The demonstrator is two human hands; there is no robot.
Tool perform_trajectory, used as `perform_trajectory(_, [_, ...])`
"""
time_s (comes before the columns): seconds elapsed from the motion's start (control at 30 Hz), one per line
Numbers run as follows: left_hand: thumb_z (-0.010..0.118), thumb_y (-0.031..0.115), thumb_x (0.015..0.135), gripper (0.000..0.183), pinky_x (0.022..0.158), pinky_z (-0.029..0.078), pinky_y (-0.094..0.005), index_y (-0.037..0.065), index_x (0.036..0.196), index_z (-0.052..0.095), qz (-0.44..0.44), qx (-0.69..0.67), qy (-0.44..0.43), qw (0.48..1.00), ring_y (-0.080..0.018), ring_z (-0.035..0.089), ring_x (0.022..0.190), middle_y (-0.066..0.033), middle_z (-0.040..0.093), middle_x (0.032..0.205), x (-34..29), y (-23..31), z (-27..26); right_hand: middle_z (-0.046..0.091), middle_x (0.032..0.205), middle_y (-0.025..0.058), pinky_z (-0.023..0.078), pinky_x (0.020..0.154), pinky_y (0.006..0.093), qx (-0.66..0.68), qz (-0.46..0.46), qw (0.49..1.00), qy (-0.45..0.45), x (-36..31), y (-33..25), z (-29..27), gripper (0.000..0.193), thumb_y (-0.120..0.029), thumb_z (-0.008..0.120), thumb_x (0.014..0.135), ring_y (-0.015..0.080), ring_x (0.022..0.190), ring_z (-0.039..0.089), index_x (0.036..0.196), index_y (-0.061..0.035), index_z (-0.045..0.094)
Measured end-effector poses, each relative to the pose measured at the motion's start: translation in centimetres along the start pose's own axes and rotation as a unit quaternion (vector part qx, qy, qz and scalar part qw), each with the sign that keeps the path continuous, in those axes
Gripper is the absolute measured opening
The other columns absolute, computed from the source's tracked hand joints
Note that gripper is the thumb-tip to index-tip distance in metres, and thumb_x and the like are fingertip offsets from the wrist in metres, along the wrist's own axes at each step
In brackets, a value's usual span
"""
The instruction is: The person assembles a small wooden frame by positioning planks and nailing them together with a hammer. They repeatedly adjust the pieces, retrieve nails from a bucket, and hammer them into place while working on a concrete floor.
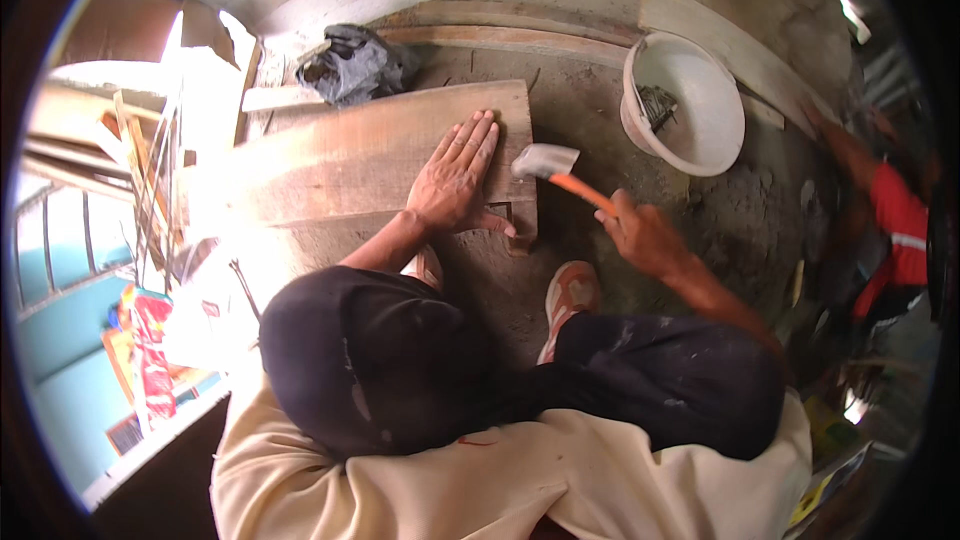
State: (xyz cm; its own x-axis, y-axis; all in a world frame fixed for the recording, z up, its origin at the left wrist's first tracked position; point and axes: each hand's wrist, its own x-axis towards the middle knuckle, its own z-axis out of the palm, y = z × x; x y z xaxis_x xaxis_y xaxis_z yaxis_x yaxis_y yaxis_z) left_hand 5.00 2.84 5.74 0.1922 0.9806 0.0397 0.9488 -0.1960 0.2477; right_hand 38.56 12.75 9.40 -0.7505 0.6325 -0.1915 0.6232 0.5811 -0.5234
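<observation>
A wide wooden board lies across the ground in front of my knees. Flat on its right part rests my left hand, fingers stretched out and thumb spread toward the near edge. My right hand is wrapped round the orange handle of a hammer. The metal head of the hammer is over the board's right end, slightly blurred; whether it touches the wood I cannot tell. A small wooden piece shows under the board's near right corner. No nail can be made out beneath the hammer.
A white bucket with a bundle of nails or wire stands at the far right. Behind the board sits a dark plastic bag. Long planks lie farther back. At the right edge is another person in a red garment.
</observation>
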Motion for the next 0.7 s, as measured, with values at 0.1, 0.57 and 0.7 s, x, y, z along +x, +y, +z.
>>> perform_trajectory(0.1, [0.078,0.09,0.055,0.158,0.136,0.017,-0.0507,-0.009,0.166,0.023,0.003,-0.005,0.022,1.0,-0.0381,0.019,0.166,-0.0257,0.023,0.176,-0.2,0.2,-0.2,0.067,0.076,0.0259,0.048,0.056,0.0532,0.074,0.007,0.986,0.15,-1.2,2.1,3.6,0.029,-0.03,0.067,0.108,0.0505,0.072,0.068,0.107,-0.0022,0.058])
perform_trajectory(0.57, [0.063,0.066,0.1,0.098,0.133,0.022,-0.0539,-0.002,0.165,0.036,0.022,-0.095,0.076,0.992,-0.0399,0.027,0.163,-0.0245,0.033,0.173,-0.3,-3.3,-1.3,0.064,0.133,0.0264,0.05,0.104,0.0533,0.024,0.2,0.969,0.143,-5.3,11.2,14.3,0.044,-0.02,0.072,0.1,0.0465,0.125,0.061,0.141,-0.0071,0.062])
perform_trajectory(0.7, [0.06,0.063,0.103,0.077,0.129,0.03,-0.0525,0.002,0.151,0.057,-0.108,-0.07,0.172,0.977,-0.0362,0.049,0.149,-0.0195,0.059,0.154,0.8,-9.4,-3.7,0.064,0.131,0.021,0.049,0.104,0.0496,-0.088,0.039,0.968,0.23,-2.7,11.0,13.9,0.048,-0.027,0.07,0.105,0.0382,0.12,0.062,0.147,-0.0064,0.059])
